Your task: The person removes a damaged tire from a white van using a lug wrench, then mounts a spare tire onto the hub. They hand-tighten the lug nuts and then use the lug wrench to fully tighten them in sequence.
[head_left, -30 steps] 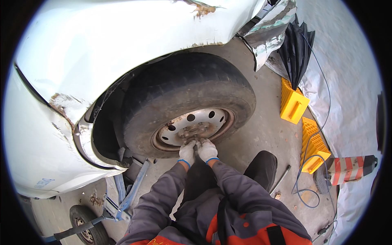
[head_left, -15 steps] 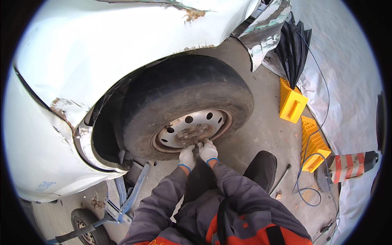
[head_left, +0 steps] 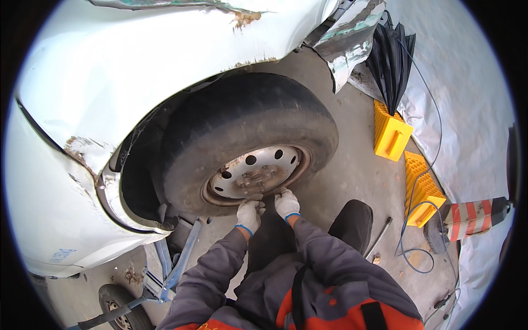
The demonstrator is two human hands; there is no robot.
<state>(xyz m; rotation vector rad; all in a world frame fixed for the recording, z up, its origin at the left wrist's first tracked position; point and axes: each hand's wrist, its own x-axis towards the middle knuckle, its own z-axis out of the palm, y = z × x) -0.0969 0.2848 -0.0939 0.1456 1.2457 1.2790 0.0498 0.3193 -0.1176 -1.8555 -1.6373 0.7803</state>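
One gloved left hand (head_left: 249, 214) curled its fingers low on the near side of the wheel (head_left: 247, 129), by the edge of the steel rim (head_left: 237, 187). The right hand (head_left: 286, 204) sat just beside it, a gap between the two. From where I stood I couldn't tell whether either one pinched anything or touched the metal.

The wheel filled the arch of the white car (head_left: 110, 66), its outer face toward the person, whose right knee (head_left: 355, 220) was bent out sideways, probably to let the body come in close. A blue jack (head_left: 184, 254) stood by the sill, presumably to bear weight, though I couldn't see what it met; its handle crossed another wheel (head_left: 132, 316).

Over to the right, two yellow chocks (head_left: 393, 137) rested well apart from the tyre, seemingly out of the way. A black umbrella (head_left: 389, 66) had its narrow end at one of them, perhaps for a prop. A metal bar (head_left: 379, 239) lay near the knee, handy, I'd guess, for the right side.
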